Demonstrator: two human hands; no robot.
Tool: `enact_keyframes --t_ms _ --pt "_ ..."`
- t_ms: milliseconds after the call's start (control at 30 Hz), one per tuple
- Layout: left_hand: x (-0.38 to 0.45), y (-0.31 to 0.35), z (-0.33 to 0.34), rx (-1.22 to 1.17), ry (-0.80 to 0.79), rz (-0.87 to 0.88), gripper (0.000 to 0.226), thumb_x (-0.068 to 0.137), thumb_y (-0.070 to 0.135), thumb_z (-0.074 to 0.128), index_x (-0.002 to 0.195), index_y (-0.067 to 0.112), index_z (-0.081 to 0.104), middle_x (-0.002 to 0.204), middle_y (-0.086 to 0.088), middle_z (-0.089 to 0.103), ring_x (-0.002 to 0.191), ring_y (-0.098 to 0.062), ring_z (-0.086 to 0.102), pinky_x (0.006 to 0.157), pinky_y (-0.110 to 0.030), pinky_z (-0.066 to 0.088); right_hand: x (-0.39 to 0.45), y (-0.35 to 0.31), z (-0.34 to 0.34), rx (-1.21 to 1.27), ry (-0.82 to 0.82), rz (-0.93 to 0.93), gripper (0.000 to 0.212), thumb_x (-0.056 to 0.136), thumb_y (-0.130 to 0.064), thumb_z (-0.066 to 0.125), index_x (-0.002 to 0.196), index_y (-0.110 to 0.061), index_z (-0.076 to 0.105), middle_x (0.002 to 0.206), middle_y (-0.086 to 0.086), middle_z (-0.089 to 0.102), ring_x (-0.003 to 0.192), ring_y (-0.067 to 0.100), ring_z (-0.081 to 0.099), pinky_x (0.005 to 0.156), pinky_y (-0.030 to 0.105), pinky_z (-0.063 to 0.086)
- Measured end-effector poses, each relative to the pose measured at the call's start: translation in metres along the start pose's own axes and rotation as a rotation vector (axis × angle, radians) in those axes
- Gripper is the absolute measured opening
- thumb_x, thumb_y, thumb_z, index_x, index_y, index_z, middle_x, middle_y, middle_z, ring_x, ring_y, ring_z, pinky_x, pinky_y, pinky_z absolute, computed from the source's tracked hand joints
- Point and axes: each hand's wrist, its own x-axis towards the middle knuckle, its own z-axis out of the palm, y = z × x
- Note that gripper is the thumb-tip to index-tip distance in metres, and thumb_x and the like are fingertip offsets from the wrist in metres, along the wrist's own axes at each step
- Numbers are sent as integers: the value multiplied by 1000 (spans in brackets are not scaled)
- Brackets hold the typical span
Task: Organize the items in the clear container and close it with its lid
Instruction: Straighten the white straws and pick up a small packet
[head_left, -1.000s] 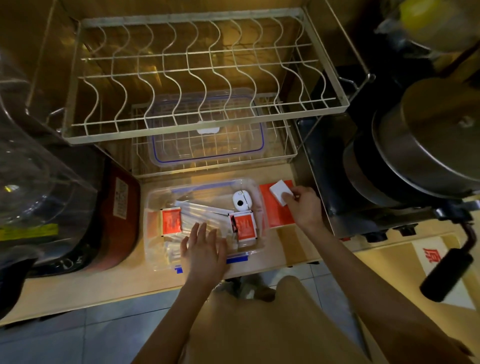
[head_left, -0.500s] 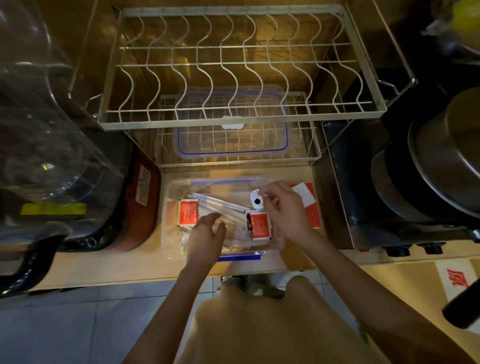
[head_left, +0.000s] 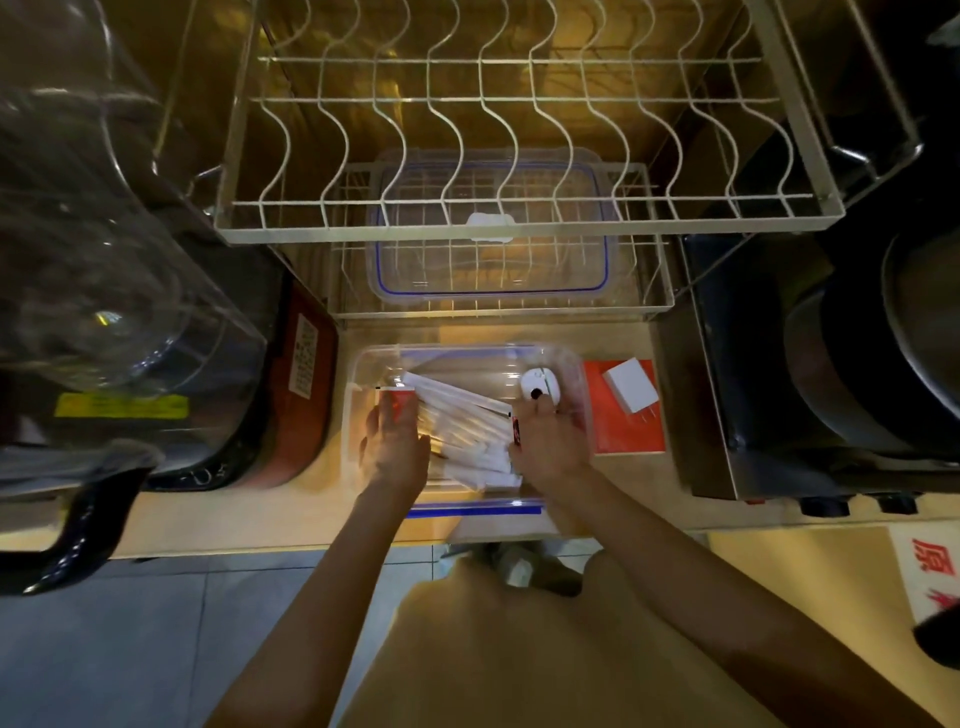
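Note:
The clear container (head_left: 574, 371) stands on the wooden counter in front of me, without a lid. Inside it lie several white wrapped sticks (head_left: 467, 431), a round white item (head_left: 540, 387) and two red packets. My left hand (head_left: 397, 449) reaches into the left side, its fingers closed over the left red packet (head_left: 404, 402). On the right side my right hand (head_left: 550, 441) grips the other red packet (head_left: 516, 431), which is turned up on edge. The blue-rimmed clear lid (head_left: 488, 280) rests in the lower wire rack behind the container.
A white plug adapter (head_left: 631, 387) lies on an orange-red box (head_left: 628, 436) just right of the container. A wire dish rack (head_left: 519, 223) hangs over the back. A glass jug (head_left: 104, 260) and a red cooker (head_left: 306, 395) stand to the left. A stove with pots (head_left: 857, 364) stands to the right.
My right hand left the white adapter on the orange-red box and moved into the container onto the right packet. My left hand shifted from the sticks to the left packet. The view moved closer.

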Motion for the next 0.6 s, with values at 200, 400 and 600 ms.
enact_keyframes --t_ms 200,400,600 --pt "6 2 -1 80 36 -5 44 93 18 46 135 21 35 142 -14 38 124 -35 43 96 -44 44 3 0 0 -42 -38 2 58 91 -21 54 143 -13 30 149 14 26 118 37 54 95 45 47" --pt "14 5 -6 127 2 2 40 89 13 48 129 16 40 133 -17 47 113 -35 52 89 -42 47 4 1 -3 -21 -71 22 65 87 -13 59 143 -10 26 147 14 29 119 37 53 92 45 51" --pt "10 8 -7 136 97 -30 44 91 2 41 134 8 34 123 -19 56 107 -35 60 85 -40 49 0 1 -8 15 15 39 48 88 -11 59 131 -3 39 125 17 56 105 32 64 83 40 55"
